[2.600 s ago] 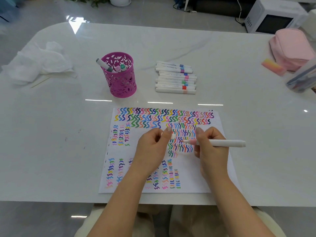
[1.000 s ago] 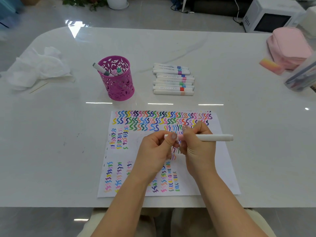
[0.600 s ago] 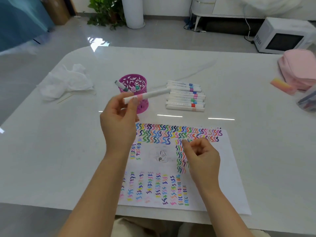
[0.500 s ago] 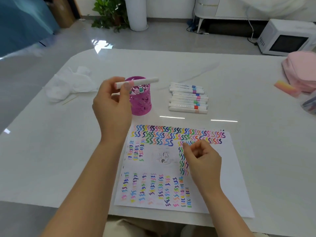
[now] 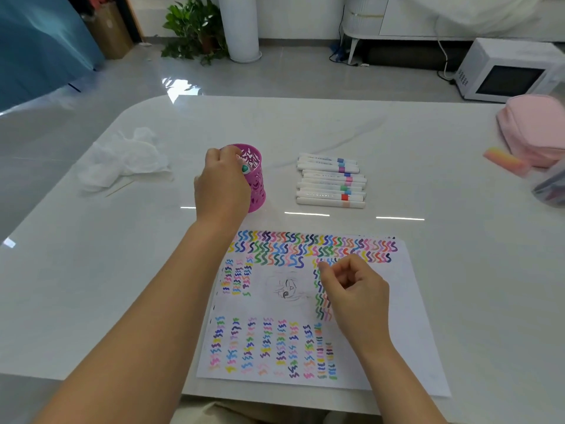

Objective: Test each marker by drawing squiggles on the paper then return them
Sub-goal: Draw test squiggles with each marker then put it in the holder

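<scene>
My left hand [image 5: 221, 182] is at the pink lattice cup [image 5: 256, 191], its curled fingers over the near-left rim. The pink marker it carried is hidden behind the hand, so I cannot tell whether it still holds it. A green-capped marker [image 5: 245, 169] shows inside the cup. My right hand [image 5: 354, 293] rests on the paper [image 5: 406, 325] with loosely curled fingers and holds nothing. The sheet is covered with colourful squiggles. Several white markers [image 5: 330, 180] lie in a stack right of the cup.
Crumpled white tissue [image 5: 125, 159] and a thin stick lie at the left. A pink pouch [image 5: 535, 128], a striped eraser [image 5: 504, 160] and a clear case [image 5: 550, 186] sit at the right edge. The table's front edge runs just below the paper.
My left hand took the pink marker from my right hand, carried it up and left, then lowered to the cup's rim. My right hand stayed on the paper, empty.
</scene>
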